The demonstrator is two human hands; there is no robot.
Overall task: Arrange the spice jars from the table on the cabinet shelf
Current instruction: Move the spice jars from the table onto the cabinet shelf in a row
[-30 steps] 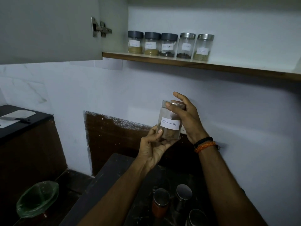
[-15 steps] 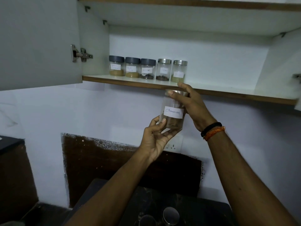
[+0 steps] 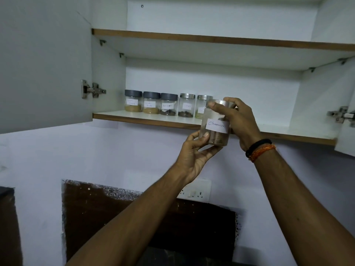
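A clear jar labelled Cinnamon (image 3: 216, 129), with a steel lid and brown spice inside, is held just in front of the lower cabinet shelf (image 3: 153, 119). My left hand (image 3: 196, 156) cups its base with the thumb against its side. My right hand (image 3: 237, 120) grips its lid and back. On the shelf stands a row of several labelled jars: three with grey lids (image 3: 151, 102) on the left, then two with steel lids (image 3: 186, 105). The held jar partly hides the rightmost one.
The left cabinet door (image 3: 42, 62) stands open with its hinge (image 3: 92, 91) showing. An upper shelf (image 3: 211, 40) runs above. The right door's hinge (image 3: 339, 115) is at the frame's edge. A wall socket (image 3: 196, 191) sits below, above a dark panel (image 3: 146, 217).
Both hands have lifted the cinnamon jar from chest height up to the shelf edge. My view has tilted up, so the table and its cups have dropped out of sight.
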